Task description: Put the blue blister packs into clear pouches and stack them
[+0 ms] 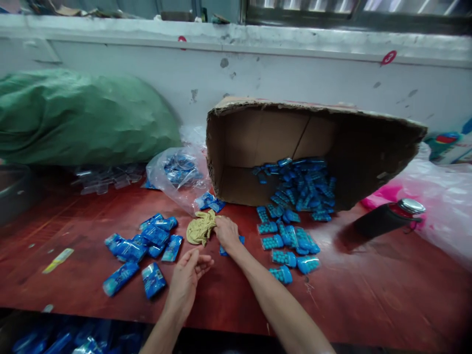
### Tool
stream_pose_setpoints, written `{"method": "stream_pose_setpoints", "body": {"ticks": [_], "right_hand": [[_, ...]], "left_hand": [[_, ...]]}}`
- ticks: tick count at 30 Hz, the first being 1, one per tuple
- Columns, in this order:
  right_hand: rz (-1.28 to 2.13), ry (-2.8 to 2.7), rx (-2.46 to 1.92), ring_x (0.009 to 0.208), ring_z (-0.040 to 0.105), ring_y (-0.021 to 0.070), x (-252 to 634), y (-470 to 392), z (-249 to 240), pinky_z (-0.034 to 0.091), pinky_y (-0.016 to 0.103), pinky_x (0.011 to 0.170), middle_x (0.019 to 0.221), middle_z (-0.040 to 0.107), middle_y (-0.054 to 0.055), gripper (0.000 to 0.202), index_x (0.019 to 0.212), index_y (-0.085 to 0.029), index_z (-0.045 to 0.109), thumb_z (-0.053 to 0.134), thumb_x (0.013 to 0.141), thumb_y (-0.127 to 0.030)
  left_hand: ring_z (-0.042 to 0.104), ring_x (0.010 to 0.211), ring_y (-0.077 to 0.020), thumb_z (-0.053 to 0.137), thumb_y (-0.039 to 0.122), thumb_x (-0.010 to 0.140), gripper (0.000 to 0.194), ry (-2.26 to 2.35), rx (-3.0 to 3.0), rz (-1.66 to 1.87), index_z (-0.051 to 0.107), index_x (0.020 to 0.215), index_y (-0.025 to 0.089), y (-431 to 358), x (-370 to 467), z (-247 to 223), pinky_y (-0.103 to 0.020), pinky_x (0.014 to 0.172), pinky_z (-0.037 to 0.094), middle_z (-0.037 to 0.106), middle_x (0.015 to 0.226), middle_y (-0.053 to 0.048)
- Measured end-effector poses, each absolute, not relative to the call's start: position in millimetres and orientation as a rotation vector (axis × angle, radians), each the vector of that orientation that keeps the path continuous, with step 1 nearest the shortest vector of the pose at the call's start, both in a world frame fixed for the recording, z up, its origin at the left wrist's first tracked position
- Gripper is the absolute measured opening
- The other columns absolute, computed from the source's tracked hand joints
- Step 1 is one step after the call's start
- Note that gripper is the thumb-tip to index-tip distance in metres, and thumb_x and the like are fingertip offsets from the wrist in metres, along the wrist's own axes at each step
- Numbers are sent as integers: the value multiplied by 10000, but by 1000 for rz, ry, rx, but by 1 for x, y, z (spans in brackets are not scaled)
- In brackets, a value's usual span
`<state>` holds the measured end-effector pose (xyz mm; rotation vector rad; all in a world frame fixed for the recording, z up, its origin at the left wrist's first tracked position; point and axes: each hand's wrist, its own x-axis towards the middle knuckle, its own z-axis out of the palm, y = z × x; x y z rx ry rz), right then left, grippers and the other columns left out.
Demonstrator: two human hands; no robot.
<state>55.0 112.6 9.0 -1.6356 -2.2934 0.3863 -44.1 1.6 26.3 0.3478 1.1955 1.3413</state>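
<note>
My right hand (226,232) reaches across the table with fingers closed at the right edge of a crumpled yellow cloth (201,228). Partly covered by this hand, a blue packet (223,250) lies on the table. My left hand (190,275) hovers nearer to me, palm turned inward, its fingers loosely bent and apart with nothing in them. To its left are several filled blue packets (153,280) in a loose heap. Right of my right arm lie several clear little bottles (283,257) with blue caps and blue balls inside.
A cardboard box (236,189) on its side spills more bottles. Behind the cloth sits a clear plastic bag (158,169) of blue packets. A black flask (379,220) lies at right, a green sack (84,118) at back left, and a yellow cutter (58,260) at left.
</note>
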Motion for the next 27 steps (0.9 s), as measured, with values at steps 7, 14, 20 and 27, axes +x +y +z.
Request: {"method": "stream_pose_setpoints", "body": {"ticks": [7, 14, 20, 27], "right_hand": [[362, -2370, -1566, 830, 533, 165, 67, 100, 9, 344, 233, 692, 873, 611, 40, 242, 930, -204, 581, 351, 871, -156], [93, -2411, -1683, 828, 507, 242, 110, 60, -3, 372, 298, 656, 899, 563, 99, 247, 1051, -179, 545, 492, 824, -261], [148, -2369, -1552, 824, 523, 263, 94, 34, 2, 389, 340, 660, 919, 584, 112, 180, 962, -192, 575, 458, 835, -243], [786, -2328, -1311, 849, 575, 239, -10, 6, 22, 417, 310, 667, 895, 617, 68, 263, 936, -209, 535, 475, 809, -432]], "left_hand": [[588, 536, -144, 579, 357, 691, 281, 1320, 478, 1221, 575, 873, 142, -12, -29, 1, -270, 563, 429, 630, 592, -20], [383, 1181, -246, 588, 266, 696, 227, 1635, 1208, 1462, 661, 906, 223, -24, -64, 11, -356, 1025, 174, 595, 1095, -94], [337, 1212, -259, 584, 245, 698, 254, 1736, 1269, 1438, 651, 943, 246, -46, -89, 16, -388, 1046, 114, 560, 1155, -89], [534, 947, -250, 616, 292, 656, 297, 2022, 694, 1618, 596, 947, 234, -54, -139, 16, -341, 850, 387, 615, 883, -55]]}}
